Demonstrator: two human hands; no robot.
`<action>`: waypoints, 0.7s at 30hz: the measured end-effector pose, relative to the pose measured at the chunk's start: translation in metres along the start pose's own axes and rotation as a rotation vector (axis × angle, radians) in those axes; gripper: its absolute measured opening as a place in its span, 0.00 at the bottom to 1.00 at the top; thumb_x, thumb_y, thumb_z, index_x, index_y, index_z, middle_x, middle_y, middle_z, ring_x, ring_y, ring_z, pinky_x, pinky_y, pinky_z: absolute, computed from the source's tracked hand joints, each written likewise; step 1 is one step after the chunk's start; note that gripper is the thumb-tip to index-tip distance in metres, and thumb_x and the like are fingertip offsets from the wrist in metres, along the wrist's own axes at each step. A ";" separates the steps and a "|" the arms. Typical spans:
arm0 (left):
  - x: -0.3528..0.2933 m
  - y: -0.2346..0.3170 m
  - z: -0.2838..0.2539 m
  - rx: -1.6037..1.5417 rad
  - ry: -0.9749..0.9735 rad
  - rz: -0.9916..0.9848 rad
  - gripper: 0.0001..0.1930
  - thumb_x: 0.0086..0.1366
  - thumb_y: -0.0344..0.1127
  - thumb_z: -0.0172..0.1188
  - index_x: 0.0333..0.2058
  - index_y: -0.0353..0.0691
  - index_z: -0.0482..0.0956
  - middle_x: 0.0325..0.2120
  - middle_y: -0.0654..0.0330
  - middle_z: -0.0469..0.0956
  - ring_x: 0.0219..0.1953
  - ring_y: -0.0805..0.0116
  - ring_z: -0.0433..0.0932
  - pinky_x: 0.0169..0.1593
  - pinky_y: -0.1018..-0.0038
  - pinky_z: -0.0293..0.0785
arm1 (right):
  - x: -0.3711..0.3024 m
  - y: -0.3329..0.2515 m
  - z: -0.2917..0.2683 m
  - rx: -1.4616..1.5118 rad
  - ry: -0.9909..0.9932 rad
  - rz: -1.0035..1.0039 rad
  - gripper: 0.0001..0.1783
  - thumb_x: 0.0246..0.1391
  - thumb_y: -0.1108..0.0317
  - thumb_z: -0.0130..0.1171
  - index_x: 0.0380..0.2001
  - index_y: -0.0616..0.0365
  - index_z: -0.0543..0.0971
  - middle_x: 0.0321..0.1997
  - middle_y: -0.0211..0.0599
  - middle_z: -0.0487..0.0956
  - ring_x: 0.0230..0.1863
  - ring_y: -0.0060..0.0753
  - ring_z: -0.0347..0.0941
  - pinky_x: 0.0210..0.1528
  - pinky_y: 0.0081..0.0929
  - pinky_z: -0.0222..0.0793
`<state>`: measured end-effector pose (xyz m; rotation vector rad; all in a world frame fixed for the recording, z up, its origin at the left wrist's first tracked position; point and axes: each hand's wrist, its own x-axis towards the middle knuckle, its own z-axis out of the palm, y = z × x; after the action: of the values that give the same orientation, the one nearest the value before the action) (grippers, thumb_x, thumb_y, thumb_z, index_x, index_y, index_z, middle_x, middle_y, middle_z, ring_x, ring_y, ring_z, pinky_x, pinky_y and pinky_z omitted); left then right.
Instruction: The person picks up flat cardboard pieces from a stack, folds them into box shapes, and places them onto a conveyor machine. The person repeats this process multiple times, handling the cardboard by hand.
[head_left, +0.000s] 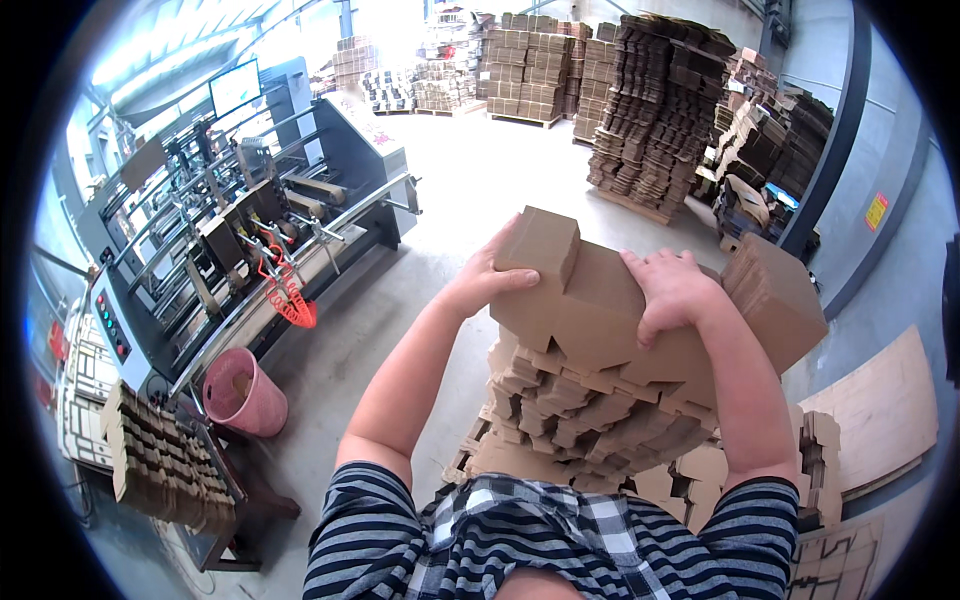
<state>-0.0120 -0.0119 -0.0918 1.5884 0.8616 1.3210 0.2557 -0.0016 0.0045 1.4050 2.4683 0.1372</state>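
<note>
1. While both hands meet on it, the brown cardboard piece lies on top of a waist-high stack of die-cut cardboard, directly before the person.
2. Its long axis runs across the body, slanting from the far left to the near right; a box-like raised section stands at its left end, and its notched edge faces the person.
3. The left hand clasps that left end, thumb laid over the near face and pointing right, the other fingers going round behind, their tips hidden. Its forearm reaches forward and slightly inward.
4. The right hand lies palm down on the middle, fingers spread over the top, thumb angled down the near side; its forearm slants forward and leftward.
5. Just right of that hand sits a block of layered cardboard.
6. Farther left stand a grey machine with a red coiled hose, a pink bin, and a low counter bearing cardboard pieces.
7. Beyond, a tall cardboard stack rests on a pallet.
</note>
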 end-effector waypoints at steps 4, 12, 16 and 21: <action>0.003 0.012 -0.009 0.181 -0.057 -0.063 0.57 0.43 0.52 0.70 0.67 0.36 0.48 0.65 0.49 0.55 0.67 0.57 0.53 0.68 0.64 0.46 | 0.000 -0.001 -0.001 -0.013 -0.005 0.005 0.67 0.20 0.53 0.74 0.67 0.60 0.52 0.57 0.46 0.70 0.62 0.43 0.61 0.64 0.44 0.52; 0.025 0.006 -0.013 0.171 -0.073 0.052 0.51 0.51 0.58 0.58 0.68 0.37 0.48 0.67 0.50 0.51 0.68 0.56 0.51 0.68 0.67 0.45 | 0.002 -0.001 0.001 -0.014 -0.016 0.003 0.69 0.18 0.51 0.74 0.67 0.60 0.52 0.56 0.45 0.70 0.61 0.43 0.61 0.62 0.40 0.50; 0.021 -0.016 -0.008 -0.205 -0.019 0.095 0.45 0.62 0.67 0.41 0.67 0.38 0.49 0.67 0.54 0.51 0.68 0.60 0.52 0.68 0.67 0.48 | 0.003 0.001 0.000 -0.003 -0.011 -0.013 0.70 0.17 0.51 0.74 0.67 0.60 0.52 0.56 0.46 0.71 0.60 0.43 0.62 0.62 0.40 0.51; 0.008 -0.017 0.000 -0.371 -0.023 0.008 0.48 0.62 0.74 0.27 0.68 0.41 0.46 0.67 0.54 0.52 0.68 0.61 0.52 0.68 0.67 0.49 | 0.006 0.002 0.000 0.011 -0.015 -0.009 0.70 0.17 0.51 0.75 0.67 0.60 0.52 0.57 0.46 0.70 0.61 0.44 0.61 0.63 0.41 0.51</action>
<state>-0.0104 0.0024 -0.1045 1.3129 0.5564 1.3737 0.2543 0.0041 0.0032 1.3937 2.4669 0.1108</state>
